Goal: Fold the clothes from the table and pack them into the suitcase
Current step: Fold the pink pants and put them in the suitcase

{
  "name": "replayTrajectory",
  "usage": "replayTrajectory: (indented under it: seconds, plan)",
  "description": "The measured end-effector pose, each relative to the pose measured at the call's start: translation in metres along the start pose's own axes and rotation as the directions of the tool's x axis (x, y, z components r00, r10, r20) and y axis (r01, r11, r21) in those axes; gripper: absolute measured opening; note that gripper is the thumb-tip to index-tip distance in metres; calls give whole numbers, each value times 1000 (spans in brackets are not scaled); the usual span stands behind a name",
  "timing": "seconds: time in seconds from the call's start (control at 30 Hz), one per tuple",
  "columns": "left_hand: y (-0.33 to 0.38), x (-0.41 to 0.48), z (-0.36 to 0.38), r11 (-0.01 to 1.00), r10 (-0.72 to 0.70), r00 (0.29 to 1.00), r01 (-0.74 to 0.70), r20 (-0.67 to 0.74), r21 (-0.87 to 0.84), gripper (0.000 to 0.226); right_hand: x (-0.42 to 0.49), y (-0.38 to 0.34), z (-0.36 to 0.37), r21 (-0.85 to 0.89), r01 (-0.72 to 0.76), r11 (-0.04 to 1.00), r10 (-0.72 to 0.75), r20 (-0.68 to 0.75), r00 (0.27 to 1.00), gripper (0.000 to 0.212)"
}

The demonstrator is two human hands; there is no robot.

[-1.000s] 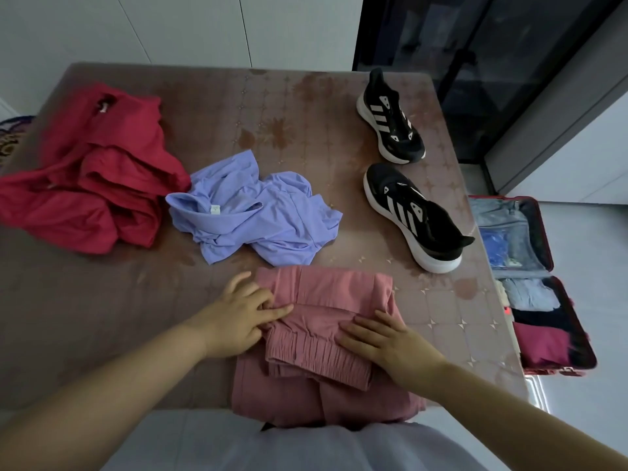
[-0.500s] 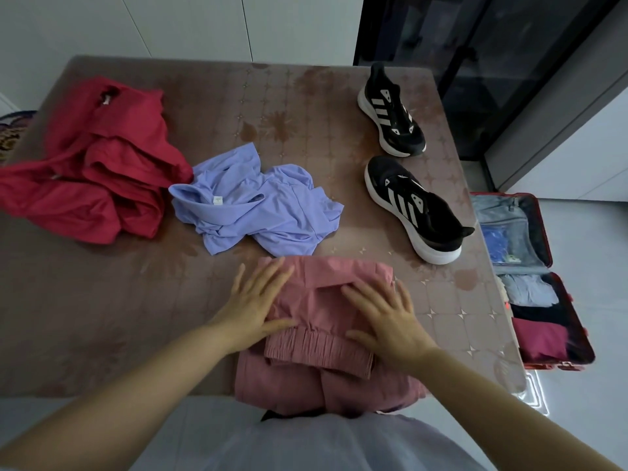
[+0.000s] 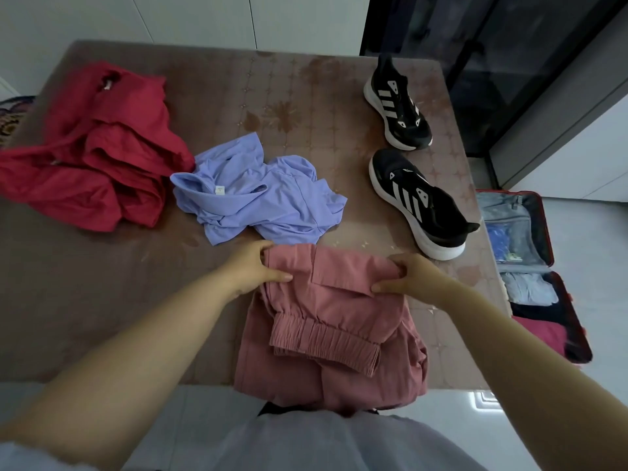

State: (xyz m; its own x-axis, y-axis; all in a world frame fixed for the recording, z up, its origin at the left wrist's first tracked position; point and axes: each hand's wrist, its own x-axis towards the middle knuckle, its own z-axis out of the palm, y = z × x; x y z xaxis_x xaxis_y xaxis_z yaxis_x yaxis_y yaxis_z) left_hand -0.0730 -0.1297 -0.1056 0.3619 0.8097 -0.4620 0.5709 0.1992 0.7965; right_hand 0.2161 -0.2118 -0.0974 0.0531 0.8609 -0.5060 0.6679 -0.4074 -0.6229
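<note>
Partly folded pink trousers (image 3: 336,321) lie at the near edge of the brown table (image 3: 102,294), with the elastic cuff on top and the lower part hanging over the edge. My left hand (image 3: 253,266) pinches their far left corner. My right hand (image 3: 411,277) pinches the far right corner. Behind them lies a crumpled lilac shirt (image 3: 258,195), and a heap of red clothing (image 3: 95,154) sits at the left. An open red suitcase (image 3: 543,266) lies on the floor to the right, holding folded clothes.
Two black sneakers with white stripes, one (image 3: 396,103) at the far right of the table and one (image 3: 421,205) nearer, lie between the clothes and the suitcase. A dark glass door (image 3: 475,45) stands behind. White floor shows beyond the table's near edge.
Both hands slid from the middle of the pink trousers to their far edge and closed on its two corners. The other clothes and shoes did not move.
</note>
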Motion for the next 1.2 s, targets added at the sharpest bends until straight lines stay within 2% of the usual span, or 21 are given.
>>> replayTrajectory:
  seconds: [0.13, 0.23, 0.37, 0.47, 0.6, 0.67, 0.73, 0.77, 0.8, 0.87, 0.93, 1.0, 1.07, 1.17, 1.2]
  plan:
    - [30, -4, -15, 995, 78, 997, -80, 25, 55, 25, 0, -29, -35, -140, 138, 981, -126, 87, 988, 42]
    - [62, -2, -39, 981, 165, 986, -162, -26, 104, 24, 2, -59, -65, -169, 195, 966, -190, 45, 981, 37]
    - [107, 14, -74, 945, 320, 930, -301, -181, 124, 28, 8, -102, -104, -163, 260, 952, -287, -171, 942, 31]
    - [125, 28, -89, 906, 419, 852, -369, -314, 206, 40, 20, -125, -121, -164, 292, 942, -331, -335, 882, 29]
    - [138, 29, -90, 827, 562, 669, -459, -486, 325, 44, 30, -138, -116, -229, 290, 929, -370, -600, 710, 27]
    - [132, 23, -86, 820, 571, 641, -470, -513, 326, 42, 25, -133, -104, -201, 351, 914, -393, -647, 654, 24]
    - [109, 14, -75, 830, 557, 694, -455, -456, 322, 30, 17, -113, -85, -195, 378, 905, -415, -593, 690, 22]
    - [91, 9, -66, 841, 537, 740, -433, -404, 324, 15, 13, -98, -72, -217, 369, 904, -425, -548, 720, 22]
    - [73, 1, -55, 853, 508, 784, -400, -357, 336, 14, 7, -83, -58, -268, 356, 895, -446, -512, 734, 21]
    - [33, -17, -32, 845, 483, 843, -378, -238, 377, 35, -5, -53, -28, -428, 356, 831, -536, -445, 717, 17]
    - [-1, -32, -13, 844, 452, 877, -359, -166, 398, 31, -17, -29, -2, -491, 398, 775, -599, -370, 710, 23]
    - [-19, -41, 0, 876, 392, 905, -312, -165, 368, 12, -27, -14, 15, -418, 411, 810, -559, -341, 755, 31]
    - [-20, -43, 6, 885, 376, 909, -295, -178, 360, 21, -32, -10, 22, -301, 350, 887, -448, -375, 812, 31]
    - [-11, -36, 4, 875, 384, 906, -295, -178, 383, 18, -28, -12, 24, -249, 296, 922, -379, -425, 822, 25]
    - [-10, -33, 4, 882, 372, 909, -282, -189, 378, 21, -25, -11, 25, -215, 268, 939, -337, -430, 838, 31]
